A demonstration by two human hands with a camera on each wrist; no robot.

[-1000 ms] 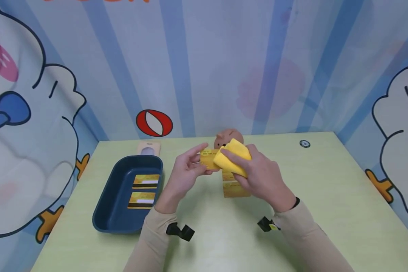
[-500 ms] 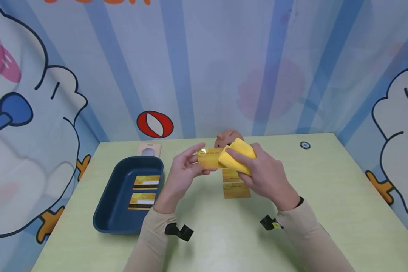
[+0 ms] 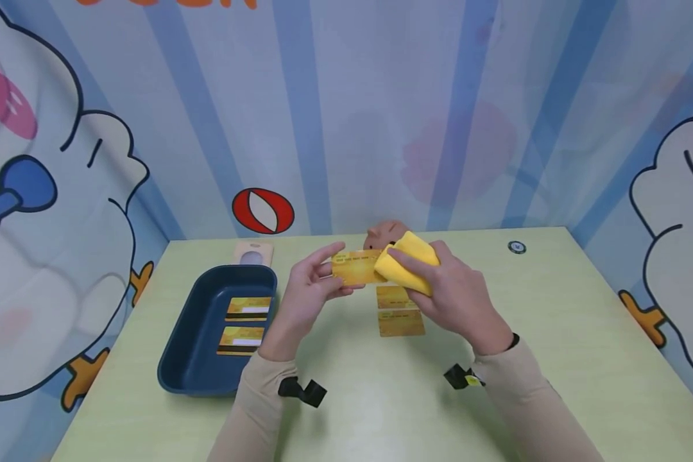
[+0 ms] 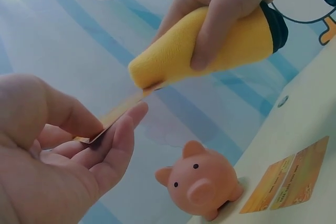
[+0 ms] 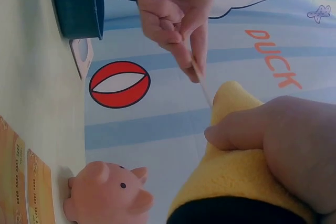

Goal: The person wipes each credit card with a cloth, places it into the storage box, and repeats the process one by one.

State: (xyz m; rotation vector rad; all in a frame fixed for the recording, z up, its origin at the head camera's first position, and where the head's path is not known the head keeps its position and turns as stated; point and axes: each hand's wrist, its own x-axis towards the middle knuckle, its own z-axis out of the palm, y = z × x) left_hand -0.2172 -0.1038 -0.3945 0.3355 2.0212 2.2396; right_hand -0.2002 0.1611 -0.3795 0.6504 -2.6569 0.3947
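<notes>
My left hand (image 3: 305, 295) pinches a gold bank card (image 3: 353, 267) by its left end, above the table. My right hand (image 3: 461, 301) grips a folded yellow cloth (image 3: 407, 263), which covers the card's right end. In the left wrist view the cloth (image 4: 184, 51) has a dark edge (image 4: 275, 27) at its back, and the card (image 4: 122, 113) is seen nearly edge-on. Two more gold cards lie on the table below the hands, a far card (image 3: 394, 297) and a near card (image 3: 401, 323).
A dark blue tray (image 3: 176, 359) at the left holds two gold cards, stripe side up. Behind it lies a pale flat piece with a round window (image 3: 253, 253). A pink piggy bank (image 4: 202, 179) stands at the back. One round dark disc (image 3: 517, 247) lies at the far right.
The cloth has slid rightward along the card, so more of the card's face shows. My left hand has shifted slightly left with the card.
</notes>
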